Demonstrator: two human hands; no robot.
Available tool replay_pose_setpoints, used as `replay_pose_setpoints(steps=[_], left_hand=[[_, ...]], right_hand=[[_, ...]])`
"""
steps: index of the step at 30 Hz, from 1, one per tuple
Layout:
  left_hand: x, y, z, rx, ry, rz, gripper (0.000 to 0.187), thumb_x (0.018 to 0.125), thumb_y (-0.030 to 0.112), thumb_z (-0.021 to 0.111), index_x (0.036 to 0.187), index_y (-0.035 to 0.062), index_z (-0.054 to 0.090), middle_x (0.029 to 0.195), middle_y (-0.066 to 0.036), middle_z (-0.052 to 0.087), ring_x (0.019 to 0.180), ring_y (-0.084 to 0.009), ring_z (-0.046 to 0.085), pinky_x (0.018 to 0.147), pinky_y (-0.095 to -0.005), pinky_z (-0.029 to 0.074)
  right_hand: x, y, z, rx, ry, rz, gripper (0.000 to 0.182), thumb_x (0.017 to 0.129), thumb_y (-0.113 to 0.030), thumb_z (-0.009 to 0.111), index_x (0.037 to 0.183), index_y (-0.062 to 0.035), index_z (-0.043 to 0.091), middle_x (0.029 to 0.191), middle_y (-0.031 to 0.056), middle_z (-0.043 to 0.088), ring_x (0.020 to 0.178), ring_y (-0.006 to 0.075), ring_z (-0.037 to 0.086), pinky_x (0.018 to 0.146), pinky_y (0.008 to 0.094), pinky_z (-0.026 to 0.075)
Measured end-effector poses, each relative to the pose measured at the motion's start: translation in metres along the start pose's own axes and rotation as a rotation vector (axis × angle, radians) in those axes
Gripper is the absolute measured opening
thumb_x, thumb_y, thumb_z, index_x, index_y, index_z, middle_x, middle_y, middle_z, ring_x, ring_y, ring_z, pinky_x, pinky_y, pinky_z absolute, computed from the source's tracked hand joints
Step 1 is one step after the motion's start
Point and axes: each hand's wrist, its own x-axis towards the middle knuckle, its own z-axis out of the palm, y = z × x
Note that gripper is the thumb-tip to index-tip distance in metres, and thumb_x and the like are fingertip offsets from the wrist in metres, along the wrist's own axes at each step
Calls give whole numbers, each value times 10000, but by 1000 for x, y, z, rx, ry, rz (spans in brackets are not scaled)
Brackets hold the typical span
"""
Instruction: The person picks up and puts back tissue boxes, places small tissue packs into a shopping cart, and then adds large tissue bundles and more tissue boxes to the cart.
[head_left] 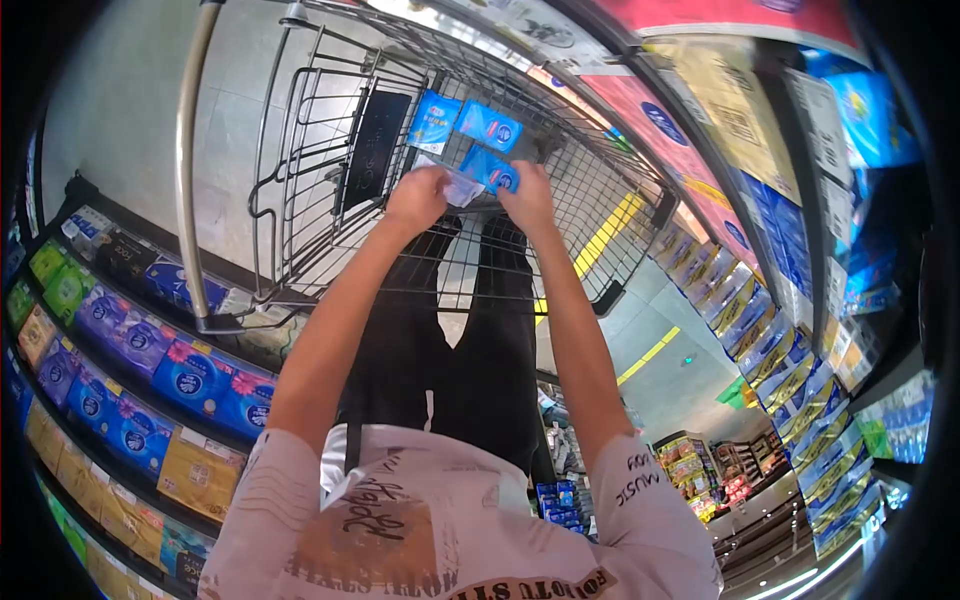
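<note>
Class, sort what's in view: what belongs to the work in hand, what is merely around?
Belonging: left hand, right hand, blue tissue packet it touches, pale packet or wrapper between the hands, two other blue packets, shopping cart.

Around: purple shelf packs, tan shelf packs.

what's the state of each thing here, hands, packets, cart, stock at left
Left hand: closed on a pale whitish packet
Right hand: gripping a blue plastic packet
Two other blue plastic packets: lying in the cart
Dark metal wire shopping cart: open-topped, holding packets
Blue flower-printed packs: lined up in a row
</note>
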Motion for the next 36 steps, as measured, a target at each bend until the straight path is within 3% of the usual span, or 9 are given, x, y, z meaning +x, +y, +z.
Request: replay_pose_setpoints(steps=[6,11,15,18,25,29,33,35,36], left_hand=[[126,-36,56,344,117,426,312,792,-21,626,1092,56,666,1170,-137,653,1150,-349,601,954,-454,497],[199,-83,108,762,199,632,423,793,25,665,1203,116,616,1250,-64,602,1217,-306,545,1026,-498,428],[201,-55,92,809,-112,489,384,801,58,717,1175,87,638,1243,-115,612,1222,-332,540,1025,-497,426],[186,-58,101,514,-101,272,324,801,111,751,1111,78,661,1184,-126,640,1172,-349,569,955,-472,468],[80,32,12,-934,-560,-422,363,902,141,680,1253,54,646,1201,-144,686,1083,-268,687,950,-416,555],[-6,117,-39,-1156,-571,-506,476,981,290,617,1357,12,526,1237,-137,668,1095,-232,685,954,-394,566],[-40,154,-50,-1032,-382,-389,556,1060,425,513,1441,25,448,1300,-119,632,1127,-202,658,966,-388,550],[-43,151,-48,-1039,-355,-313,554,1074,408,486,1470,26,421,1357,-120,592,1194,-207,616,1031,-386,506],[-38,150,-42,-1042,-380,-233,549,1082,397,471,1483,27,407,1379,-118,574,1220,-207,597,1052,-384,489]], right_hand=[[15,65,90,-392,121,47,723,627,-184,853,1265,-43,544,1349,253,516,1248,459,490,1023,541,440],[18,81,78,-306,33,-65,694,570,-167,852,1181,-39,549,1299,206,541,1209,399,529,993,502,466],[10,69,41,-148,-97,141,718,550,-141,848,1188,-23,540,1203,190,585,1118,388,569,945,459,491],[-13,53,-1,80,66,169,653,610,-121,804,1187,-11,517,1156,193,592,1069,346,606,914,434,511],[-61,-27,-161,653,-517,86,815,629,1,714,1395,-115,464,1241,56,556,1185,181,548,1005,329,458],[-71,-69,-193,795,-289,-176,1002,673,119,622,1588,-135,299,1315,99,557,1223,186,536,1015,323,449],[-69,-83,-183,1497,-76,-136,930,776,138,633,1592,-108,260,1305,104,594,1153,178,600,943,316,498],[-69,-67,-147,1547,115,-154,841,806,113,663,1554,-77,327,1257,85,615,1109,168,618,910,315,520],[-75,-72,-133,1337,393,-98,608,821,61,670,1406,-54,552,1385,141,587,1244,224,576,1040,385,478]])
